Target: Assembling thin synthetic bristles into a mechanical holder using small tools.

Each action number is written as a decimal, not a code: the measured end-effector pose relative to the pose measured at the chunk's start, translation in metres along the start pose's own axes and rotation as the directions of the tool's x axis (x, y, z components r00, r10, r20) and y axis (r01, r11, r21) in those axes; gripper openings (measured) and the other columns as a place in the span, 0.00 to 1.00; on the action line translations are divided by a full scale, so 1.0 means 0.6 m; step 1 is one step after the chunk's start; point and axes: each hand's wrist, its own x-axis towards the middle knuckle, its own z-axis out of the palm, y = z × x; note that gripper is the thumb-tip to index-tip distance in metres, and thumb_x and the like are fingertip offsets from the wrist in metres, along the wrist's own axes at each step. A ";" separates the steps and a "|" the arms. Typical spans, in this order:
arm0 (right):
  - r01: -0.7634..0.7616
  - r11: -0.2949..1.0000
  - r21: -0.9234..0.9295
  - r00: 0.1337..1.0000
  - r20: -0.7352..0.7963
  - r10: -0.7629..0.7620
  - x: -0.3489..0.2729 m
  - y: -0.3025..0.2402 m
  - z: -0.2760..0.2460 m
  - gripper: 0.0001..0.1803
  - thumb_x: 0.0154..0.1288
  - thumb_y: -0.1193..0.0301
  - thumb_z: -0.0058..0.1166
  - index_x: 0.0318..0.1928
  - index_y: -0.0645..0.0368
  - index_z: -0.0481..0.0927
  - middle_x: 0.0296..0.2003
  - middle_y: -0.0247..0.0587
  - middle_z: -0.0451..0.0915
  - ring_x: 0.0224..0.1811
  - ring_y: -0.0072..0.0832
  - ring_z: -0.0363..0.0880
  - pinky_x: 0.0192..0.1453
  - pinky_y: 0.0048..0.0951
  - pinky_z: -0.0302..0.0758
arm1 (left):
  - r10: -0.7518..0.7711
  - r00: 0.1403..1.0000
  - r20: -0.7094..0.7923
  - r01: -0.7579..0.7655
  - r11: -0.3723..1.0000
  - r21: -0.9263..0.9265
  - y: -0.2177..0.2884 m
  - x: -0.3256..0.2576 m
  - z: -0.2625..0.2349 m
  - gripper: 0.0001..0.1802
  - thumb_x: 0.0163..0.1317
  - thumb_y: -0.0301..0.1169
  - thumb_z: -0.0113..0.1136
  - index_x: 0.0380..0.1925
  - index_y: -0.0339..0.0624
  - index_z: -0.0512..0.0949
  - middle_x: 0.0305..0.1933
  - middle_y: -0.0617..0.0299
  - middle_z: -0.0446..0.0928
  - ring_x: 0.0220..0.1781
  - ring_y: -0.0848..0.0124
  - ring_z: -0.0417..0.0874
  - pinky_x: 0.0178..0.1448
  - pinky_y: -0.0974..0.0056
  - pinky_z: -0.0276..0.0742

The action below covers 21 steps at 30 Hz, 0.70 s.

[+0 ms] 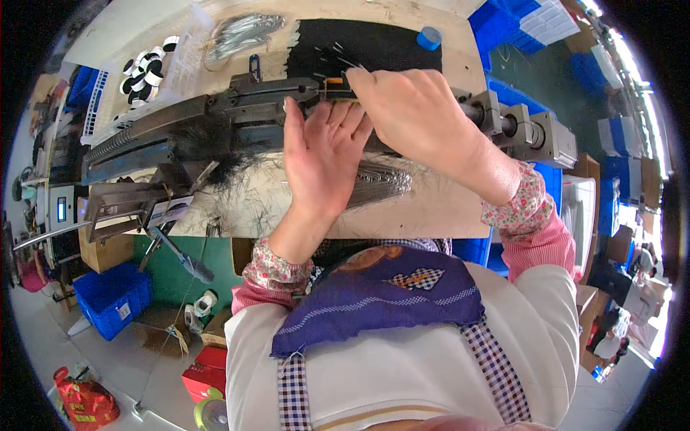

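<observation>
My left hand (320, 161) is held palm up at the front of a dark metal machine (251, 108), its fingers stretched out toward the machine's middle. Just right of it, my right hand (417, 108) bends over the same spot, finger and thumb closed together. Whatever it pinches is too small to make out; thin pale strands show by its fingertips. A small orange piece (334, 81) sits on the machine between the hands. Beneath them lies a bundle of thin metal wires (384, 183), partly hidden by my left hand. Loose dark bristles (241, 176) are scattered over the wooden table (445, 208).
Behind the machine lie a black mat (359, 47), a blue round cap (430, 38) and a pile of silvery wires (248, 34). A white basket (190, 65) holds black-and-white rolls at the left. Metal shafts (510, 123) extend right. A blue crate (115, 298) stands on the floor.
</observation>
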 end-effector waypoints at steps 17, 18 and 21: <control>-0.137 0.957 0.254 0.939 0.341 0.044 -0.184 -0.009 0.060 0.11 0.58 0.75 0.49 0.42 0.60 0.75 0.31 0.48 0.80 0.33 0.46 0.83 0.34 0.44 0.80 | 0.066 0.968 -0.242 -0.002 0.967 0.256 -0.065 -0.003 -0.005 0.15 0.68 0.41 0.54 0.49 0.46 0.73 0.54 0.67 0.73 0.62 0.74 0.68 0.67 0.64 0.57; -0.136 0.958 0.251 0.937 0.346 0.042 -0.194 -0.012 0.080 0.11 0.58 0.75 0.49 0.42 0.60 0.75 0.31 0.48 0.80 0.33 0.46 0.83 0.34 0.44 0.80 | 0.006 0.949 -0.316 0.083 0.960 0.268 -0.074 -0.001 -0.012 0.15 0.68 0.41 0.55 0.49 0.47 0.73 0.53 0.69 0.73 0.61 0.75 0.68 0.67 0.64 0.57; 0.069 0.970 0.233 0.944 0.298 -0.139 -0.189 -0.007 0.133 0.12 0.57 0.75 0.47 0.42 0.58 0.78 0.35 0.42 0.80 0.38 0.43 0.83 0.38 0.41 0.81 | 0.069 0.932 -0.355 0.074 0.925 0.372 -0.082 -0.022 -0.015 0.20 0.68 0.38 0.52 0.55 0.39 0.69 0.59 0.55 0.70 0.65 0.61 0.67 0.67 0.60 0.62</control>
